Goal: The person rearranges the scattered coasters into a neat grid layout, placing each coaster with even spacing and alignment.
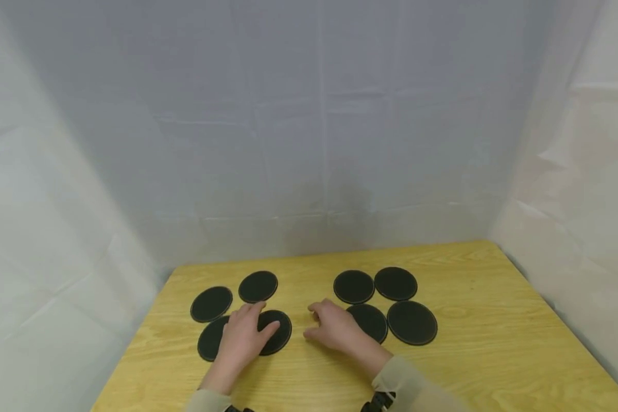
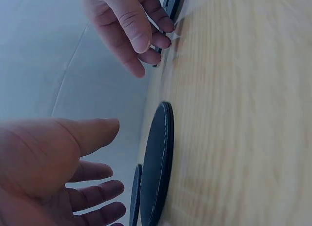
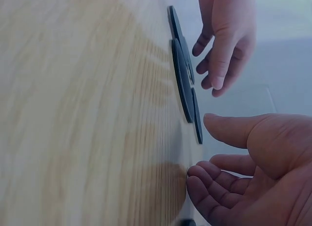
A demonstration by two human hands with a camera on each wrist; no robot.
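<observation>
My left hand point(image 1: 242, 337), fingers loosely spread and thumb out, hovers over two near black round coasters of the left group, partly covering the left one point(image 1: 209, 341) and the right one point(image 1: 283, 332). In the left wrist view a stitched rim shows on a coaster point(image 2: 160, 157) lying flat beside the fingers. My right hand point(image 1: 337, 327) is between the two groups, its fingers loosely bent with nothing in them. Its wrist side overlaps a near coaster point(image 1: 373, 323) of the right group. In the right wrist view, the fingertips point(image 3: 197, 179) are close to the tabletop.
Behind the left hand lie two more coasters, one at far left point(image 1: 211, 304) and another point(image 1: 258, 286). The right group also has coasters at its back left point(image 1: 353, 286), back right point(image 1: 396, 283) and front right point(image 1: 412, 323). Pale sheeting point(image 1: 309, 143) surrounds the wooden table point(image 1: 494, 337).
</observation>
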